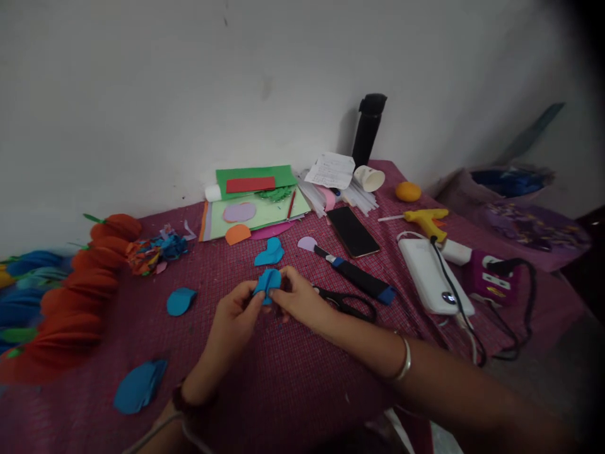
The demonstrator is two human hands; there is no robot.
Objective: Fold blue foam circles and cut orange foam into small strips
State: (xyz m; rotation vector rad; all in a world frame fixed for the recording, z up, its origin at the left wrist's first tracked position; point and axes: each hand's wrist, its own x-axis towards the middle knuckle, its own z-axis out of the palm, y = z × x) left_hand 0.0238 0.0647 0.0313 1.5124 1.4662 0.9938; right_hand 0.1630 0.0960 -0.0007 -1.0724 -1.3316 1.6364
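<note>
Between my two hands is a folded blue paper cutout (pixel 268 281), held above the middle of the table. My left hand (pixel 235 318) pinches its left edge, with the thumb on the near side. On the other edge, my right hand (pixel 300 297) grips the paper between thumb and fingers. Just beyond lie more blue paper pieces (pixel 270 251). A round blue piece (pixel 180 301) rests to the left, and a stack of blue cutouts (pixel 138 387) lies nearer to me. Black-handled scissors (pixel 352 305) are partly hidden by my right forearm.
Orange paper pumpkins (pixel 80 293) and paper scraps (pixel 155 249) fill the left side. At the back are coloured sheets (pixel 250 217) and a black bottle (pixel 368 129). Rightward lie a phone (pixel 353 232), a yellow glue gun (pixel 428 222), a white power bank (pixel 432 274) and a corded purple socket box (pixel 494 277).
</note>
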